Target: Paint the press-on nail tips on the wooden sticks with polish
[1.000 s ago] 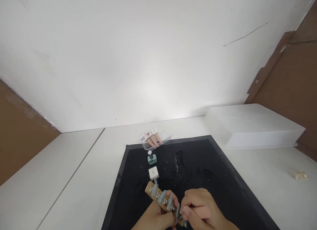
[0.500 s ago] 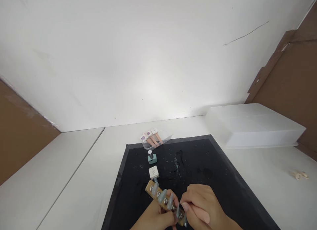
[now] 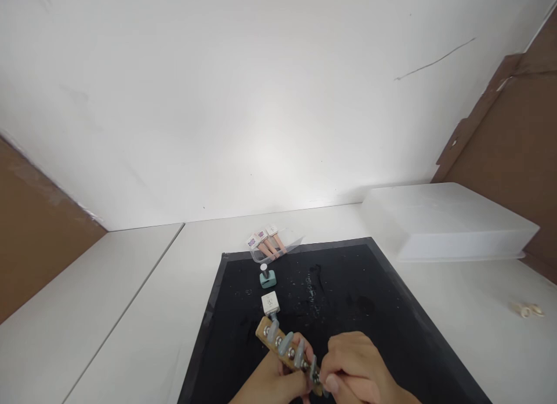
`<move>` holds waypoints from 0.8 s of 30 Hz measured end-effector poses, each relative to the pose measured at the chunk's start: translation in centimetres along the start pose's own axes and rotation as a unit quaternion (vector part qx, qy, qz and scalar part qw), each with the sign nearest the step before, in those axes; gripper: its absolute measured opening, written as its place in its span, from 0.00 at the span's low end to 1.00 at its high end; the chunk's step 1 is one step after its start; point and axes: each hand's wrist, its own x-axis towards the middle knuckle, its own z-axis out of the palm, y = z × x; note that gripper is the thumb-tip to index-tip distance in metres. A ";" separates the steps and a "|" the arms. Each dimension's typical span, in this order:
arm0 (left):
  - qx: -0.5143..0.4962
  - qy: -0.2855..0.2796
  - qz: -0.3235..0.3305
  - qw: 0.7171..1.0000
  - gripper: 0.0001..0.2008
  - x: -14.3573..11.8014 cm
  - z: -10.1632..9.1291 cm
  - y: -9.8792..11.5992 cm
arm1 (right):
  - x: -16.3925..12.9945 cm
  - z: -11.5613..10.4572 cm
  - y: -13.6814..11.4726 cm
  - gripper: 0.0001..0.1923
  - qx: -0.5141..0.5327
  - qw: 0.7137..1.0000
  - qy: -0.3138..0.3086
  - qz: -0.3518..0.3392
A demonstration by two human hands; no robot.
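My left hand [image 3: 272, 383] came up from the bottom edge of the view and held a short wooden bar [image 3: 278, 346] from below, its fingers [image 3: 304, 347] wrapped round the near end. The bar slanted over the near part of a black mat [image 3: 348, 311], its far end pointing up and to the left. Along its top ran a row of metal studs, each carrying a pale blue-grey nail tip [image 3: 288, 343] standing on edge.

My right hand [image 3: 354, 372] was closed beside it, thumb and forefinger pinching at the nearest nail tip on the bar, just where my left fingers ended. What lay between those fingertips was too small to make out clearly, so I cannot say more than that they were pressed together on it.

Just beyond the bar's far end a small white square bottle [image 3: 270, 303] stood on the mat, almost touching the wood. Farther back stood a small teal bottle [image 3: 267, 276] with a dark cap. At the mat's back edge a clear plastic case [image 3: 287, 241] held three pinkish sticks with white labelled heads [image 3: 262, 237].

The mat lay on a white worktop [image 3: 130, 311]. To the right, off the mat, sat a shallow white plastic lid or tray [image 3: 444, 221], upside down, and nearer the right edge a small pale object [image 3: 527, 310] I could not identify.
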 end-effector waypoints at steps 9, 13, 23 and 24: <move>0.008 -0.017 0.005 1.000 0.10 0.2 -0.4 -0.8 | -0.5 0.7 0.7 0.15 -0.029 0.999 0.023 -0.029; 0.014 -0.010 -0.007 1.000 0.09 -0.1 -0.3 -0.8 | -0.1 0.0 0.2 0.12 -0.083 0.995 0.010 -0.053; 0.027 -0.008 0.000 1.000 0.09 -0.1 -0.2 -0.5 | -0.3 -0.1 0.3 0.12 -0.149 0.986 -0.003 -0.074; 0.026 -0.008 0.001 1.000 0.09 -0.1 -0.3 -0.5 | -0.2 -0.1 0.3 0.12 -0.156 0.985 -0.005 -0.075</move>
